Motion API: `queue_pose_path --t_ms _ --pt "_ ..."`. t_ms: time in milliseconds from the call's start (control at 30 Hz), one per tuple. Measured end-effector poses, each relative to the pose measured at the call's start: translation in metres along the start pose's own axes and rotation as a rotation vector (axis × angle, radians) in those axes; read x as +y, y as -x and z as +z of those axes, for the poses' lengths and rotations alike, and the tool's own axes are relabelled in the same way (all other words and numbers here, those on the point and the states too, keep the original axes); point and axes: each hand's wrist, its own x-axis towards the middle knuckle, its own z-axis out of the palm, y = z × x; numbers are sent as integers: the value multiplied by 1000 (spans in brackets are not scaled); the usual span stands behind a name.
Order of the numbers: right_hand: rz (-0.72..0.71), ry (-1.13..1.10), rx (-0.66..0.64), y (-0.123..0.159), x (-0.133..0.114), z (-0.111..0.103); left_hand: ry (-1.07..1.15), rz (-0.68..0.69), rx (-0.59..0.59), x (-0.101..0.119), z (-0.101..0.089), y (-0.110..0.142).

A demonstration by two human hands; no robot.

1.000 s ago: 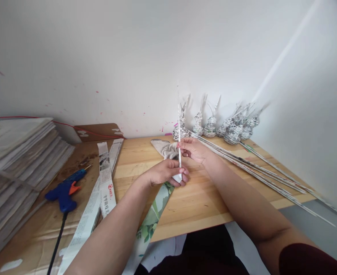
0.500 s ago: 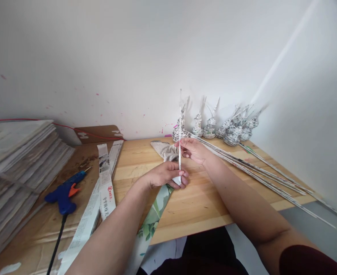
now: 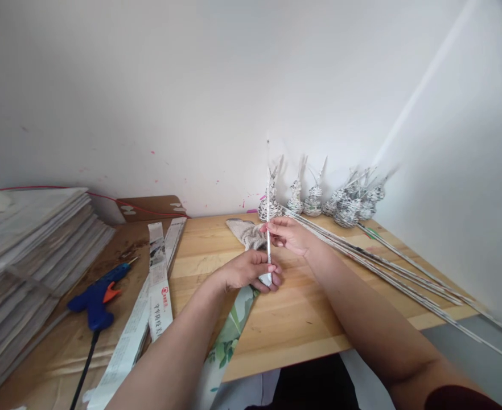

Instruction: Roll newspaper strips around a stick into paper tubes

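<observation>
one white stick (image 3: 269, 251) stands upright above one table (image 3: 302, 313), pinched low by the curled left hand (image 3: 249, 270), higher by the nearly closed right hand (image 3: 291, 234); one glue gun (image 3: 95, 299) lies leftward.

Off-white wall (image 3: 191, 85) behind the far edge of the surface (image 3: 302, 319); pink-red specks (image 3: 243, 203) low on it, along that edge's left half. Surface is light, banded wood. Bright diagonal band (image 3: 426, 74) climbs from near the far-right corner; seam or light streak, can't tell. Soft light, greyer past the right edge.
</observation>
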Motion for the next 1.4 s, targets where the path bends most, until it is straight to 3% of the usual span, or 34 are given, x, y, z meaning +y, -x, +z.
queue_pose_path --t_ms 400,633,867,1033,1200,1400 --pt "-9 -11 148 -2 -1 4 5 -5 -34 1 2 1" --pt "-55 -41 95 0 -3 2 16 -37 -26 0 2 0" --pt "-87 -61 230 -4 -2 0 -7 -44 -61 2 5 2" --pt "-38 -80 128 -2 -6 1 -49 -60 -31 7 5 4" --pt "-116 -34 281 -4 -8 1 -46 -72 -67 10 6 6" --pt "-36 -106 131 -2 -11 -1 -62 -81 -65 11 6 8"
